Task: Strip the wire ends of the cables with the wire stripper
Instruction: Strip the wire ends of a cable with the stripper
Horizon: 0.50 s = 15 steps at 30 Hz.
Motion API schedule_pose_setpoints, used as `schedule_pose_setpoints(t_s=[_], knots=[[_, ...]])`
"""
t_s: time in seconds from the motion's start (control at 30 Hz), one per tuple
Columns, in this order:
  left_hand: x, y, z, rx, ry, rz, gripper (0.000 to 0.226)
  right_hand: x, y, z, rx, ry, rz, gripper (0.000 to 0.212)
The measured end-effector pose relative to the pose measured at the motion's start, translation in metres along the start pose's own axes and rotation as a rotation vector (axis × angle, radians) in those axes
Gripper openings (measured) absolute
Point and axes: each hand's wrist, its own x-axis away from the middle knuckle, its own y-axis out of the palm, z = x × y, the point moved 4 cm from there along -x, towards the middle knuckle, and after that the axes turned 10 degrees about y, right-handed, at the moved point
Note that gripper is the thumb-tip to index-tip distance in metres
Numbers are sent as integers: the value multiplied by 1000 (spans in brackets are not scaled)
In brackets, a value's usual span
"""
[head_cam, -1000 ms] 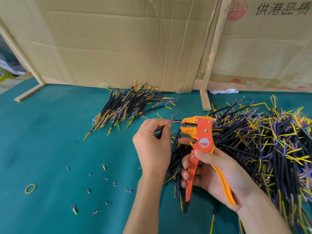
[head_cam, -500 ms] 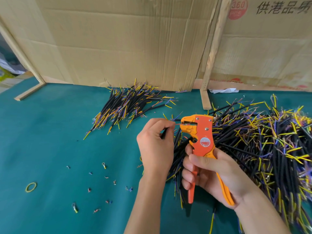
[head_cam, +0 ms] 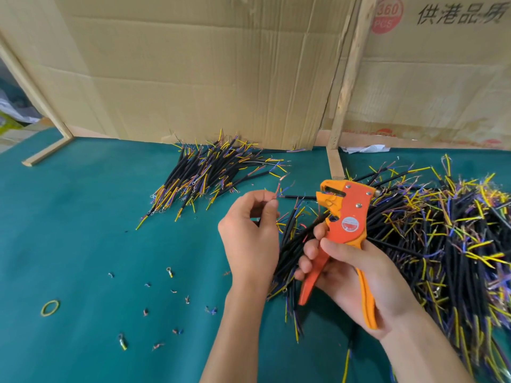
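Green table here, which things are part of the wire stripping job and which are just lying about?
Job: wire stripper in right hand; wire pinched by left hand; cable pile; smaller pile.
Lying about: rubber band; crumpled paper; cardboard.

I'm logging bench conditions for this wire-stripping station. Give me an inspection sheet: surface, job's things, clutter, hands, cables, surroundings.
Surface: teal mat, bare areas at left.
Job's things: orange wire stripper; one cable running toward its head.
Clutter: small insulation scraps and a yellow rubber band at lower left.
Hands: left hand pinches the wire end; right hand grips the stripper handles.
Cables: small pile at the back; large pile at right.
Surroundings: cardboard panels and wooden slats behind the mat.
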Motion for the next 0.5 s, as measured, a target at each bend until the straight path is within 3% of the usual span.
schedule_pose_setpoints(t_s=[0.5], knots=[[0,4,2,-10,36,-120,21,3,-1,2,124,154,-58,44]])
